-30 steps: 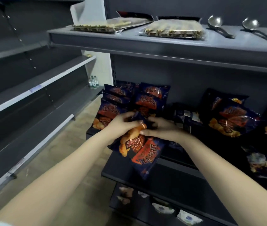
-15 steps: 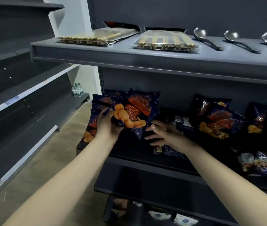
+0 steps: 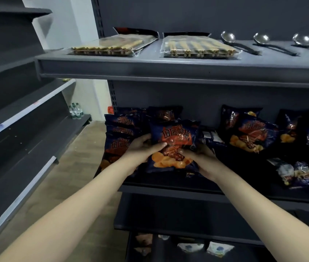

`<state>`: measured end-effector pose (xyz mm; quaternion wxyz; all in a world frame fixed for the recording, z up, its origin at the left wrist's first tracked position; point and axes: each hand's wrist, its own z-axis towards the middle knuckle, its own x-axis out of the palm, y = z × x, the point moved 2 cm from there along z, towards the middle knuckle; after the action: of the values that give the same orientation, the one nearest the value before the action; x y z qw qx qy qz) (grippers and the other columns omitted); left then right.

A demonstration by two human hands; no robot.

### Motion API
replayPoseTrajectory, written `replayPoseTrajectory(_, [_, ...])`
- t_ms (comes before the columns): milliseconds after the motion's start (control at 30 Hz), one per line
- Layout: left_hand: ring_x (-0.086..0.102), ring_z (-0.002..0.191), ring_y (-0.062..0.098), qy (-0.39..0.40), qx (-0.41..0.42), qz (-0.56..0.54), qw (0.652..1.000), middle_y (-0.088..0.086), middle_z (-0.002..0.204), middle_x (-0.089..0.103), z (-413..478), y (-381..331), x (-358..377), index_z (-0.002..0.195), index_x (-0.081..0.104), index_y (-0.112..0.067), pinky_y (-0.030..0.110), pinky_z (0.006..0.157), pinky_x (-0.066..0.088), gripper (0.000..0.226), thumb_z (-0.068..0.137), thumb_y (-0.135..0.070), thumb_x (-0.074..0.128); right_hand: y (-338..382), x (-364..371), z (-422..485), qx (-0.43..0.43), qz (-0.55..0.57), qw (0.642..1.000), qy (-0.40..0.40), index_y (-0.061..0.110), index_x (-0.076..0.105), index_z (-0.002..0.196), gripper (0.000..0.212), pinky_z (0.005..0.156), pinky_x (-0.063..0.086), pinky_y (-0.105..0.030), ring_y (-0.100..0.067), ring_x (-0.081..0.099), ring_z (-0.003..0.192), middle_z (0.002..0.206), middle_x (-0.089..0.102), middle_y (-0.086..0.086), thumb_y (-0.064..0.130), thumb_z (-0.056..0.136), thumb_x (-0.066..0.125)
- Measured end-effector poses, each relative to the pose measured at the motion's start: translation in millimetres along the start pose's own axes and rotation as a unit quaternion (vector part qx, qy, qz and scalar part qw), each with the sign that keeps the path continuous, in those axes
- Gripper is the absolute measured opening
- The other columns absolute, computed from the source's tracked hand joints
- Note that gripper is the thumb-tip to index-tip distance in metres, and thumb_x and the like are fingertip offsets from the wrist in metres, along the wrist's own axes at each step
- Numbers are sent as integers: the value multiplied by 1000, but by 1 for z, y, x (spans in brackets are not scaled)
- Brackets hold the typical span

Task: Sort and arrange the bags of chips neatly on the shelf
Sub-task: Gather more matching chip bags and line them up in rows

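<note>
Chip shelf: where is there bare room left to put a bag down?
A bare strip of shelf lies at the front, between the held bag and the small packets. The left stack and the piled bags behind that strip are crowded. The top shelf is bare in front of the spoons.

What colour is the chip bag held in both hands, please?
The chip bag is dark blue with orange-red print; head view.
</note>
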<state>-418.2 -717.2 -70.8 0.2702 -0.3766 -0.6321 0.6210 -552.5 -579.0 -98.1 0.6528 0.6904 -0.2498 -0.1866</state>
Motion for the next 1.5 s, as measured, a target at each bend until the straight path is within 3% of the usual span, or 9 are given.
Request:
replayPoseTrajectory(100, [64,85,5,-7,-1,-8,1000,0,104,68,0,9,6,99,62,-29,15,65,50,17,84,-23,68,-5,0,-6,-22,-19,999,-27,15,58,115,35,84,52,-23,-14,65,102,111,68,-2,7,82,68])
replayPoseTrajectory(267, [59,103,16,-20,-2,44,999,4,117,63,6,19,18,120,58,-16,29,87,48,38,84,-26,67,-13,-6,-12,-33,-35,998,-44,10,58,118,38,79,51,-21,-13,66,100,109,69,-3,2,83,66])
replayPoseTrajectory(500, [39,129,11,-45,102,183,977,-4,143,37,5,17,23,147,16,-18,20,102,32,83,84,-29,68,-23,-5,2,3,-30,993,-118,19,53,121,44,95,48,-37,-19,62,105,114,66,-3,15,81,71])
replayPoseTrajectory(667, [0,143,12,-10,210,438,874,0,157,-9,-16,45,31,150,1,-18,25,114,22,82,91,-26,57,-29,7,18,3,-26,988,-154,16,53,119,40,91,51,-40,-18,65,99,111,67,-5,16,82,70])
replayPoseTrajectory(767, [20,142,32,-15,271,566,779,15,155,17,-24,60,28,144,33,-11,44,115,16,71,82,-23,65,-32,16,30,-17,-77,984,-158,16,51,123,46,88,51,-35,-15,63,101,111,66,-1,22,82,71])
replayPoseTrajectory(867, [29,137,38,-81,280,604,742,18,148,33,-22,65,12,135,47,-9,55,110,14,71,71,-26,73,-33,24,42,-15,-140,977,-157,15,47,125,50,88,50,-34,-16,61,102,115,64,-3,27,82,71])
replayPoseTrajectory(1033, [17,137,49,-175,165,601,762,22,152,18,-12,74,-37,145,25,-12,61,108,16,87,74,-39,68,-39,36,55,-14,-177,971,-159,18,40,135,64,95,46,-36,-19,56,113,124,59,-4,18,80,72])
replayPoseTrajectory(1233, [-7,141,45,-175,51,553,813,14,156,-12,-4,96,-60,150,-2,-20,59,112,12,84,85,-58,36,-43,50,56,-16,-218,959,-180,23,0,151,92,109,29,-29,-22,35,136,150,35,-3,21,86,65])
replayPoseTrajectory(1500, [-22,138,42,-174,43,535,826,10,152,-28,4,102,-59,146,-18,-23,58,113,0,87,90,-53,42,-48,69,46,-103,-310,926,-186,32,-5,149,104,114,12,-31,-21,1,145,157,-15,-4,6,82,69])
